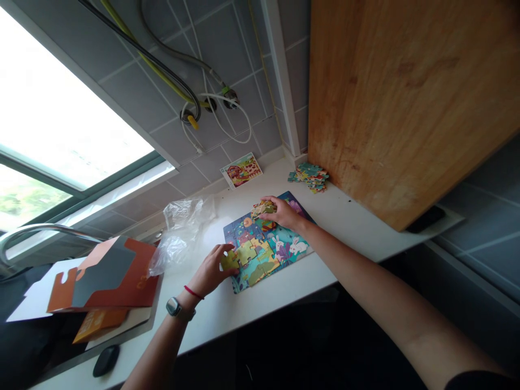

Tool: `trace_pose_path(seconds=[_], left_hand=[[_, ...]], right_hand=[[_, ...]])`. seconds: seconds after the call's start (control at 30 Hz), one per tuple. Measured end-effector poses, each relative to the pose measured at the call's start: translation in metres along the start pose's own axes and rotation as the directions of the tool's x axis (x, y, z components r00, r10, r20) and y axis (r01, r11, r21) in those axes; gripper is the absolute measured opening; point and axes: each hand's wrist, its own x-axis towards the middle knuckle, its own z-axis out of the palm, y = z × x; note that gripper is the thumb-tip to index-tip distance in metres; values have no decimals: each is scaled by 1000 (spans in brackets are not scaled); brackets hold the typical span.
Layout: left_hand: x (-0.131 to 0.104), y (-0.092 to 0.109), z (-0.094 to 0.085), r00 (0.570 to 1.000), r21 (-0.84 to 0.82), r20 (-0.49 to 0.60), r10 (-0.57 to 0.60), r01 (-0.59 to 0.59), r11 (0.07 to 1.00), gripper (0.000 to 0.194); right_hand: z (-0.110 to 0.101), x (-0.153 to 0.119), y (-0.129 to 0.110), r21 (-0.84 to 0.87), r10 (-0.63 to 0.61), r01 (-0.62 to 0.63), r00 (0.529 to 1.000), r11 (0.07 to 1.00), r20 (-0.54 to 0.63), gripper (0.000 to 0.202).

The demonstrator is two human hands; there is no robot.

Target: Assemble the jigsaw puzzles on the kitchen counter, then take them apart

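puzzle board looks part-covered — loose pile unplaced behind it
left grip pinches one piece; right grip clasps a stack

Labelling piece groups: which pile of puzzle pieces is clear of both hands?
The pile beside the wooden board, resting on the white counter near the wall corner. The other stack is held in the right hand, over the puzzle.

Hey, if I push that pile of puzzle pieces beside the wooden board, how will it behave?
The pile would probably spread apart, since its pieces overlap loosely with edges jutting out. Each should feel light, as the pieces look thin. Pushed right, it may soon meet the wooden board close beside it.
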Motion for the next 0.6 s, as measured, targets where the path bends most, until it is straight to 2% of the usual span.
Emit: trace_pose_path(seconds=[0.07, 0.13, 0.23, 0.4, 0.53, 0.6], left_hand=[[1, -1, 0, 1000, -9, 7, -11, 11, 1000, 51], [-1, 1, 1, 1000, 3, 17, -10, 10, 1000, 45], [-5, 5, -1, 1000, 22, -19, 12, -11, 1000, 41], [-8, 13, -10, 985, 11, -173, 27, -25, 1000, 29], [4, 27, -7, 921, 7, -385, 57, -59, 998, 21], [12, 37, 2, 895, 36, -430, 115, -111, 993, 18]], right_hand=[[0, 0, 0, 3, 0, 0, 1000, 1000, 0, 66], [1, 0, -1, 5, 0, 0, 1000, 1000, 4, 66], [1, 0, -3, -2, 0, 0, 1000, 1000, 10, 65], [1, -1, -3, -18, 9, -8, 1000, 1000, 15, 66], [1, 0, -1, -37, 5, -4, 1000, 999, 6, 67], [1, 0, 0, -38, 0, 0, 1000, 999, 4, 66]])
